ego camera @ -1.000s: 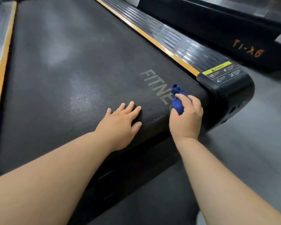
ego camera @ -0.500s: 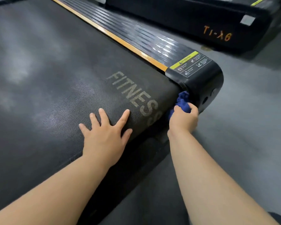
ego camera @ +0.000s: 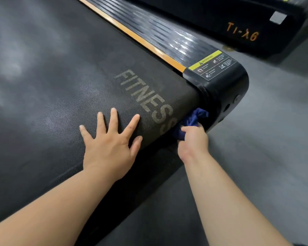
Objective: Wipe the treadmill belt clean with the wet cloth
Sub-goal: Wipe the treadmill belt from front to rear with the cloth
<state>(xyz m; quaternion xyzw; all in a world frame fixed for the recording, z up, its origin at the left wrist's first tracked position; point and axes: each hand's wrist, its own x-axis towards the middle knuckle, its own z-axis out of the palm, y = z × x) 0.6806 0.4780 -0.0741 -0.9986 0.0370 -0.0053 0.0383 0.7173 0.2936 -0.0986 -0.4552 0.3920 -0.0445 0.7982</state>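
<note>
At the rounded end of the black textured treadmill belt (ego camera: 64, 96), a crumpled blue cloth (ego camera: 192, 121) is gripped by the right hand (ego camera: 194, 142); the left hand (ego camera: 110, 148) is pressed flat, fingers (ego camera: 114, 118) spread open.

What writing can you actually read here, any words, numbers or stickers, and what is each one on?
"FITNESS", pale letters on the treadmill belt; the last S curls over the belt's end beside the blue cloth.
"T1-X6", orange, on the neighbouring machine; the second character could be I or 1.
Warning sticker on the black end cap: yellow heading and small print too blurred to read.
</note>
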